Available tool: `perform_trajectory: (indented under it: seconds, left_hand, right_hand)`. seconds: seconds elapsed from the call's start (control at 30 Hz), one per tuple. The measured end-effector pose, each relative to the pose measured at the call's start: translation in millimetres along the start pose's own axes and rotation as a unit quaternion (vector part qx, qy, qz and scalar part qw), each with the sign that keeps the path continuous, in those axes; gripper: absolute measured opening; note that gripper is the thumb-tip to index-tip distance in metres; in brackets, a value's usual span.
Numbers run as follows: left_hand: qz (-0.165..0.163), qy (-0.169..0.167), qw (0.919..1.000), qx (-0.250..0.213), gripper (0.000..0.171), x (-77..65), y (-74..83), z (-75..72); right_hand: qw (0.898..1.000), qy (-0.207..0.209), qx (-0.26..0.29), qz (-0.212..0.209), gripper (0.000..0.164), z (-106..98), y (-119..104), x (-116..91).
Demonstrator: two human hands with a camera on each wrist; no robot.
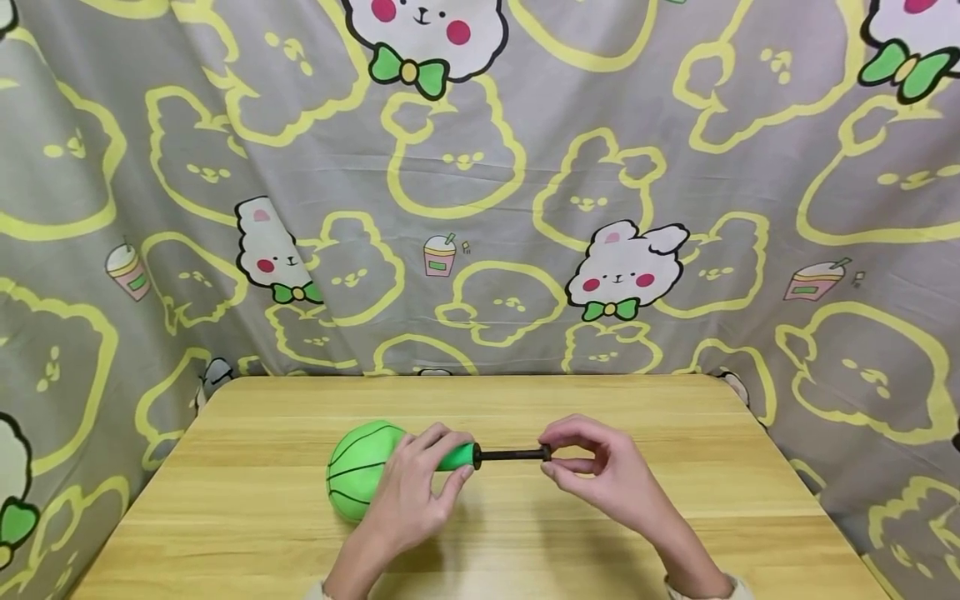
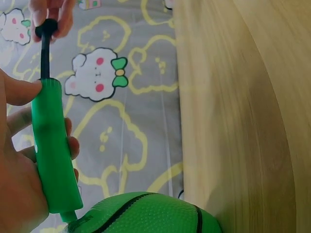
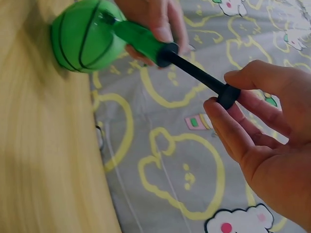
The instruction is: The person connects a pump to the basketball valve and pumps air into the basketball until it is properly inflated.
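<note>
A green ball (image 1: 358, 471) with black lines sits on the table, dented where a small hand pump (image 2: 54, 145) meets it. My left hand (image 1: 411, 492) grips the pump's green barrel, its fingers curled round it. The black rod is drawn well out of the barrel, pointing right. At the rod's end, my right hand (image 1: 603, 467) pinches the black handle (image 3: 228, 96) between thumb and fingertips. In the right wrist view the pump's tip runs into the ball (image 3: 80, 36); the needle itself is hidden.
The wooden table (image 1: 247, 533) spreads under both hands. Behind it and at both sides hangs a grey curtain (image 1: 480, 167) with yellow outlines and white cartoon animals.
</note>
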State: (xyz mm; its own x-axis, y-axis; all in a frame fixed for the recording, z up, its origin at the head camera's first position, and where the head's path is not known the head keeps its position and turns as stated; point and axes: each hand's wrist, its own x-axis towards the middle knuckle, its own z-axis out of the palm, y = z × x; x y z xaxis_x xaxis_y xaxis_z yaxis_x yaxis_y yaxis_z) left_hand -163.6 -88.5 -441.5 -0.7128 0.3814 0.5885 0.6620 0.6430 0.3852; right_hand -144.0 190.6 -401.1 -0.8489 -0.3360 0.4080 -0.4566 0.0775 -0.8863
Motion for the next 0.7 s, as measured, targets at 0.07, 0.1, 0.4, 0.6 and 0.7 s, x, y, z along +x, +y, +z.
perform_trajectory:
  seconds: [0.07, 0.1, 0.4, 0.6, 0.7]
  left_hand:
    - [-0.004, 0.000, 1.0000, 0.001, 0.028, 0.2, -1.4, -1.0]
    - [-0.006, 0.001, 1.0000, 0.002, 0.028, 0.2, -2.1, -1.4]
    - [-0.010, -0.003, 0.9999, 0.007, 0.028, 0.3, -4.7, -2.6]
    - [-0.013, 0.009, 0.9999, 0.006, 0.028, -0.4, -4.3, -1.9]
    - [-0.008, 0.014, 0.9998, 0.007, 0.028, -0.2, -2.4, -1.8]
  right_hand:
    - [1.000, -0.002, -0.004, 0.003, 0.027, -6.5, -1.8, -0.6]
    - [1.000, -0.001, -0.009, 0.003, 0.027, -9.6, -2.6, -0.9]
    - [1.000, -0.004, -0.010, 0.007, 0.028, -23.6, -6.5, -2.3]
    - [1.000, -0.004, 0.006, -0.029, 0.028, -20.3, -4.8, -1.3]
    - [1.000, 0.003, 0.019, -0.024, 0.029, -16.7, -3.2, -1.0]
